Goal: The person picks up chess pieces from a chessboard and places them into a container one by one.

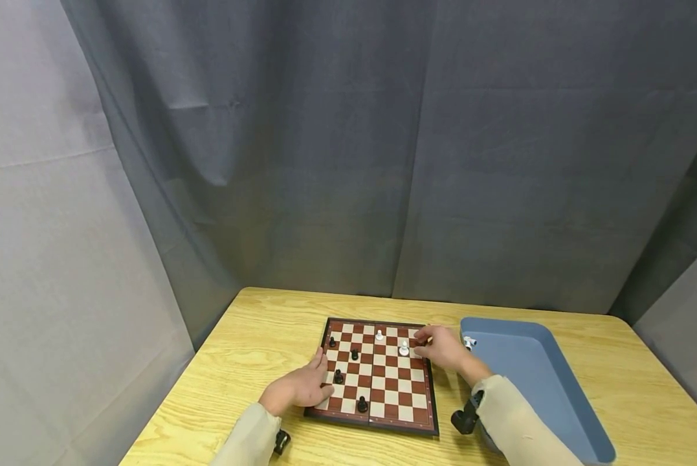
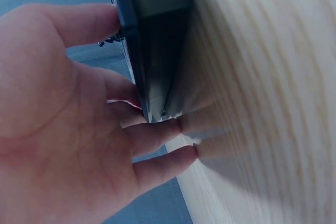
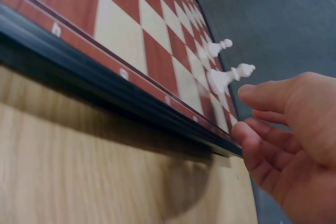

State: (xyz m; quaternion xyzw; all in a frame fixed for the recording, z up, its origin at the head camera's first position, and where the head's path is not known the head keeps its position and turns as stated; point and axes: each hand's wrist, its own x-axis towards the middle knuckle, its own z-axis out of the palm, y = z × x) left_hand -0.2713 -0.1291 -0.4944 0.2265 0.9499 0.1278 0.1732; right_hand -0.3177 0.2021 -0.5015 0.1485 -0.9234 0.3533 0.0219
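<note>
A red-and-cream chessboard (image 1: 391, 373) with a dark rim lies on the table. At its left edge, the left hand (image 1: 304, 386) rests with fingers fairly straight; in the left wrist view, its thumb and fingers touch the dark rim (image 2: 157, 40). The right hand (image 1: 444, 347) is over the far right edge, thumb and fingers apart and nothing between them. Just beside its fingertips stands a taller white chess piece (image 3: 220, 80), with a small white pawn (image 3: 216, 48) farther off. On the left half stand several black chess pieces, among them one near the front edge (image 1: 362, 404).
A blue tray (image 1: 534, 369) stands right of the board, under the right forearm. Small white pieces (image 1: 469, 342) lie at its far left corner. Grey curtains (image 1: 348, 162) hang behind the wooden table (image 1: 255, 336).
</note>
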